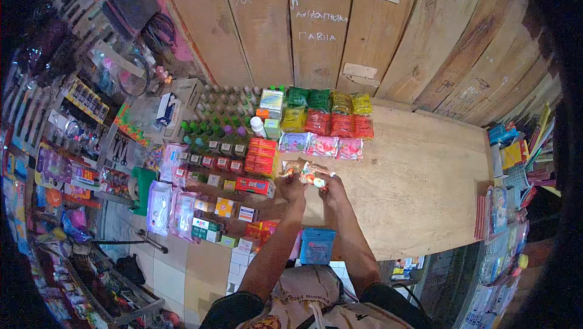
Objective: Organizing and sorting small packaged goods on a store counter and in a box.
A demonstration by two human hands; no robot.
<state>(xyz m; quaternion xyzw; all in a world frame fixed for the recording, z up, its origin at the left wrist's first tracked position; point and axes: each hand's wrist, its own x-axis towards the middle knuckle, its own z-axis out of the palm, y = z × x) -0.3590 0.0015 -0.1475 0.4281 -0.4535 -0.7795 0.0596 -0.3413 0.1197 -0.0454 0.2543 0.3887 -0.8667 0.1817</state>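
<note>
Both hands are over the wooden table, just below a row of pink and lilac wrapped soap bars (323, 145). My left hand (292, 188) is closed around the lower part of a soap bar in orange and white wrapping (294, 167). My right hand (331, 188) grips a similar wrapped soap bar (314, 176), which touches or overlaps the first one. Behind the soap row lie red, yellow and green sachet packs (330, 122) in rows. To the left of my hands are stacked red boxes (262, 156) and a red toothpaste box (255, 186).
Small bottles (218, 124) and small boxes (224, 207) cover the table's left part. Wet-wipe packs (159, 206) line its left edge. A blue pouch (317, 245) is at the front edge. Bare wooden tabletop (419, 183) stretches right, towards stacked packs (497, 210). A plank wall (319, 24) stands behind.
</note>
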